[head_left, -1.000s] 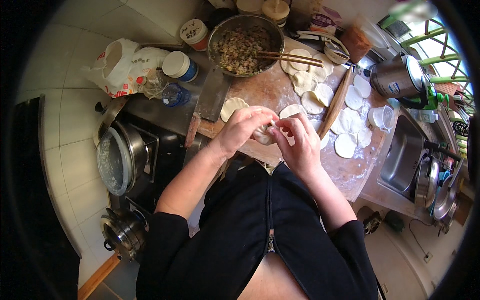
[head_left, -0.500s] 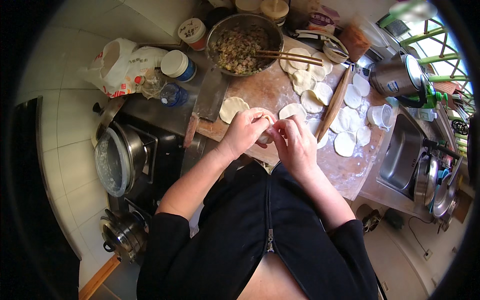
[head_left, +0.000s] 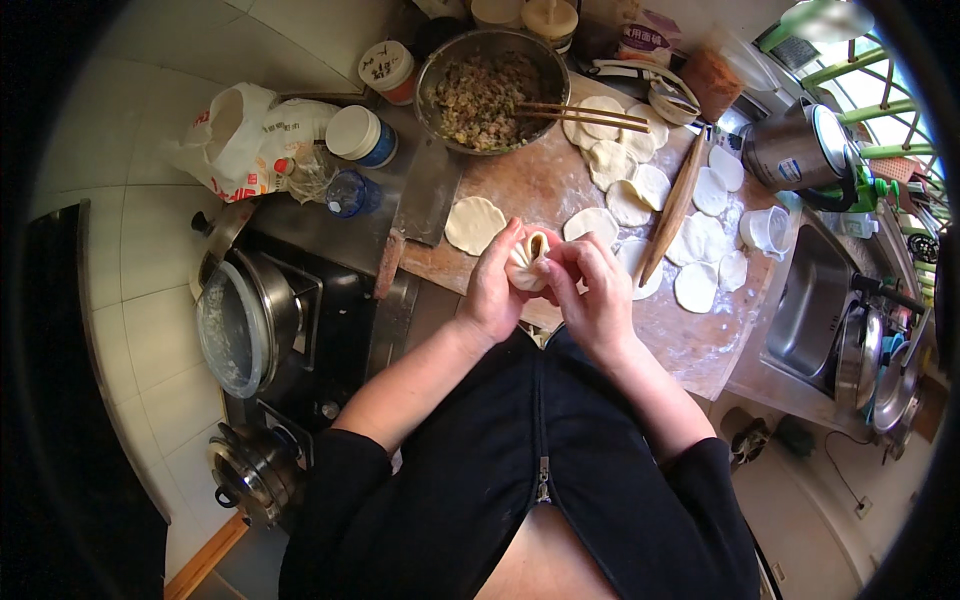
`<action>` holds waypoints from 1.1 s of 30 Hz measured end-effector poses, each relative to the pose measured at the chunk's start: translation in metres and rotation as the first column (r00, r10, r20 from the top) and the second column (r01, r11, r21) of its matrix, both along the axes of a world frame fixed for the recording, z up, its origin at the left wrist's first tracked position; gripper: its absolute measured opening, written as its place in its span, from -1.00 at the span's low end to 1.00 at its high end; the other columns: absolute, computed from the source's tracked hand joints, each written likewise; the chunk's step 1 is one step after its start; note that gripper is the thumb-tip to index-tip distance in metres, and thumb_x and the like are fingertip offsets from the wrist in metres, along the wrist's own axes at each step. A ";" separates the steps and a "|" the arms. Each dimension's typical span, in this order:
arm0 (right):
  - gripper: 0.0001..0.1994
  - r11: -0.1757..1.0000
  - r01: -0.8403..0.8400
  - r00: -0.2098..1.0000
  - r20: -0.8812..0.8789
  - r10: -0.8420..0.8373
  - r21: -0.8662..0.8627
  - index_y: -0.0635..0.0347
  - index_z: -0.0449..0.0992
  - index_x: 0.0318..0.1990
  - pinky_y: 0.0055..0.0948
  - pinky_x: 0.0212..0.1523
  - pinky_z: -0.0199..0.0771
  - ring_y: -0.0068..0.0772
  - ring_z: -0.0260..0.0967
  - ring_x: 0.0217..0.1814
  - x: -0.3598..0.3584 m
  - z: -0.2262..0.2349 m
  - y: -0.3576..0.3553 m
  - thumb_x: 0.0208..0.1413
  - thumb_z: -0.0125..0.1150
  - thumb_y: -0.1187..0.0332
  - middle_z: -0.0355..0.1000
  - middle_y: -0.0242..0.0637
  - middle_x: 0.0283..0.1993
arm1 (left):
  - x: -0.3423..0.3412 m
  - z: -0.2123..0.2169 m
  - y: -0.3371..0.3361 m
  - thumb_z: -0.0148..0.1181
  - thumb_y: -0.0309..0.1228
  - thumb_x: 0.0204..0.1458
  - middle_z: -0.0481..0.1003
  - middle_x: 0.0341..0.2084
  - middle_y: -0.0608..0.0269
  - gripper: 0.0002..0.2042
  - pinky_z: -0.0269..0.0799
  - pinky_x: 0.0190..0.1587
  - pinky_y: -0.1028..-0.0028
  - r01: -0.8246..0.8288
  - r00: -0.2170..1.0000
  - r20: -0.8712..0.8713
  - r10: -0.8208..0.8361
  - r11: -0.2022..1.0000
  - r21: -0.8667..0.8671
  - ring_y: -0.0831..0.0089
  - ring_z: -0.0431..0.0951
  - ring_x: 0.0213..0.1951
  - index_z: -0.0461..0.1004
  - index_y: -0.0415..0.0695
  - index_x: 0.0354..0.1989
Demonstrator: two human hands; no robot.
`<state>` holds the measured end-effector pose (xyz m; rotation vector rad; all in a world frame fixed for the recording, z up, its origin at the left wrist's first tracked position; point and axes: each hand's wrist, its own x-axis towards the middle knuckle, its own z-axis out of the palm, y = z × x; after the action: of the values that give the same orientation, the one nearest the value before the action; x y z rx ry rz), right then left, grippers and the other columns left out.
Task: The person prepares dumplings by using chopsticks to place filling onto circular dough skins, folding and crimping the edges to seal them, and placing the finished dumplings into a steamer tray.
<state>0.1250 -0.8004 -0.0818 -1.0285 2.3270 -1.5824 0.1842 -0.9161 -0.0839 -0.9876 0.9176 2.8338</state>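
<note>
A partly pleated bun (head_left: 526, 266) of pale dough sits between my two hands, over the near edge of the wooden board (head_left: 520, 190). A slit at its top stays unsealed. My left hand (head_left: 491, 296) cups it from the left with curled fingers. With thumb and fingertips pinched on the dough edge, my right hand (head_left: 592, 290) grips its right side. Just beyond my left hand lies a round dough wrapper (head_left: 474, 225); another wrapper (head_left: 591, 224) lies beyond my right. Farther back, a steel bowl (head_left: 432, 112) holds chopped filling (head_left: 485, 92), with chopsticks (head_left: 585, 115) across its rim.
A rolling pin (head_left: 676, 205) lies among several wrappers (head_left: 697, 287) on the board's right. Left of the board are a cleaver (head_left: 428, 190) and a stove (head_left: 330, 300) with a lidded pot (head_left: 230, 325). A sink (head_left: 805, 300) lies right, near a kettle (head_left: 795, 145).
My left hand has turned and lowered to cup the bun from the side, so its pleats and top slit now show. My right hand stays pinched at the dough.
</note>
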 end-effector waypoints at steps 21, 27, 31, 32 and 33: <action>-0.77 0.999 -0.034 0.979 -0.203 0.032 -0.007 0.22 0.43 -0.31 -0.40 -0.46 0.36 -0.27 0.34 -0.41 -0.003 0.001 -0.005 -0.18 0.32 0.49 0.33 -0.25 -0.39 | 0.012 0.005 -0.020 -0.18 -0.14 0.20 0.37 -0.61 0.27 -0.63 0.12 -0.79 0.64 0.156 0.978 -0.129 -0.161 0.986 -0.054 0.54 0.36 -0.71 0.40 -0.24 -0.30; -0.73 0.974 -0.211 0.875 -0.428 0.227 0.087 0.19 0.43 -0.29 -0.38 -0.42 0.35 -0.26 0.33 -0.39 -0.010 0.010 0.000 -0.21 0.32 0.45 0.31 -0.26 -0.37 | 0.013 0.010 -0.031 -0.17 -0.12 0.20 0.37 -0.64 0.27 -0.61 0.03 -0.83 0.68 0.300 0.954 -0.008 -0.301 0.952 0.053 0.59 0.28 -0.79 0.42 -0.23 -0.34; -0.70 0.951 -0.306 0.887 -0.351 0.302 0.046 0.21 0.42 -0.29 -0.40 -0.42 0.36 -0.25 0.33 -0.37 -0.018 0.020 0.000 -0.25 0.33 0.53 0.31 -0.26 -0.36 | 0.014 0.014 -0.036 -0.17 -0.11 0.20 0.37 -0.65 0.29 -0.61 0.04 -0.82 0.69 0.403 0.913 -0.023 -0.406 0.911 -0.083 0.62 0.29 -0.79 0.42 -0.22 -0.34; -0.70 0.957 -0.290 0.915 -0.287 0.284 0.025 0.19 0.42 -0.27 -0.40 -0.40 0.36 -0.25 0.33 -0.36 -0.017 0.022 0.000 -0.24 0.33 0.52 0.31 -0.27 -0.35 | 0.015 0.014 -0.038 -0.17 -0.10 0.20 0.37 -0.65 0.30 -0.60 0.04 -0.82 0.70 0.420 0.904 -0.037 -0.426 0.901 -0.110 0.63 0.29 -0.78 0.43 -0.21 -0.34; -0.68 0.971 -0.234 0.962 -0.136 0.237 0.037 0.19 0.44 -0.24 -0.39 -0.38 0.37 -0.24 0.33 -0.36 -0.014 0.030 -0.003 -0.23 0.34 0.52 0.31 -0.28 -0.36 | 0.015 0.015 -0.039 -0.17 -0.10 0.20 0.37 -0.65 0.30 -0.60 0.04 -0.82 0.70 0.431 0.896 -0.051 -0.441 0.892 -0.137 0.64 0.29 -0.78 0.43 -0.21 -0.34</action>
<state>0.1110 -0.8030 -0.0517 -1.3942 2.1988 -1.4360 0.1993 -0.9548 -0.0689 -0.5788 1.1634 2.4730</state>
